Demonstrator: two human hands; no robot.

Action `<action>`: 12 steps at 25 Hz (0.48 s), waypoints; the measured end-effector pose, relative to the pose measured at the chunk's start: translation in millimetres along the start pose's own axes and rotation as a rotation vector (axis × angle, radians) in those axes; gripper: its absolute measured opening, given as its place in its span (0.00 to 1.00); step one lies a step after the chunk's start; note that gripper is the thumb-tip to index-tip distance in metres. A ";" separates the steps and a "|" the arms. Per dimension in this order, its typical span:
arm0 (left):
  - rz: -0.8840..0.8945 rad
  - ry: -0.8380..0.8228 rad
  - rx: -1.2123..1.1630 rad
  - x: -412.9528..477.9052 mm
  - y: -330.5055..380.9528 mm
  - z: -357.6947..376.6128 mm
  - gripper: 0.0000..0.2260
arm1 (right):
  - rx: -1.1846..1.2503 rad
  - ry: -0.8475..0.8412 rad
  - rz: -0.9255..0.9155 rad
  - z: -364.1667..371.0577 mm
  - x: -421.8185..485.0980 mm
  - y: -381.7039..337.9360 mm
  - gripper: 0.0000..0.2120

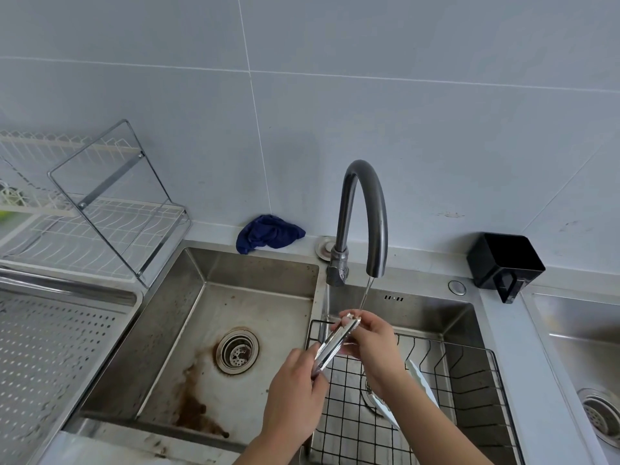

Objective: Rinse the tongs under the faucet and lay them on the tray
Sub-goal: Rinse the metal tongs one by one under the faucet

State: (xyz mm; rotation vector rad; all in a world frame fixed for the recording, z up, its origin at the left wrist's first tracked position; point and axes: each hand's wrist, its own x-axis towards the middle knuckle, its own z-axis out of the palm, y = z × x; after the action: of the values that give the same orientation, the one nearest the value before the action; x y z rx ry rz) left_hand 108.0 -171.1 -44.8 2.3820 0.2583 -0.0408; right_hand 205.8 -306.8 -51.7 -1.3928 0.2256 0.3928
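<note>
Shiny metal tongs [333, 342] are held slanted over the divider between the two sink basins. My left hand [295, 397] grips their lower end and my right hand [372, 340] pinches their upper end. A thin stream of water runs from the dark curved faucet [364, 209] down onto the tongs' upper end by my right fingers. The perforated steel tray [50, 347] lies at the far left, apart from both hands.
A black wire basket [419, 397] sits in the right basin with a white dish [422, 384] under my right forearm. The stained left basin [201, 330] has a drain. A dish rack [100, 213], a blue cloth [268, 233] and a black holder [503, 263] stand behind.
</note>
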 end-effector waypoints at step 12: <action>0.025 0.026 0.034 4.1 7.0 -1.8 0.22 | -0.017 0.014 -0.003 1.2 0.5 -4.3 0.12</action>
State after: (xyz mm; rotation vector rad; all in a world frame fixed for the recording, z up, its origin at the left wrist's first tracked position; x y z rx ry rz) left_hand 113.3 -174.2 -39.3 2.4209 0.2425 -0.0026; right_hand 207.9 -306.1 -47.8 -1.4124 0.2327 0.3833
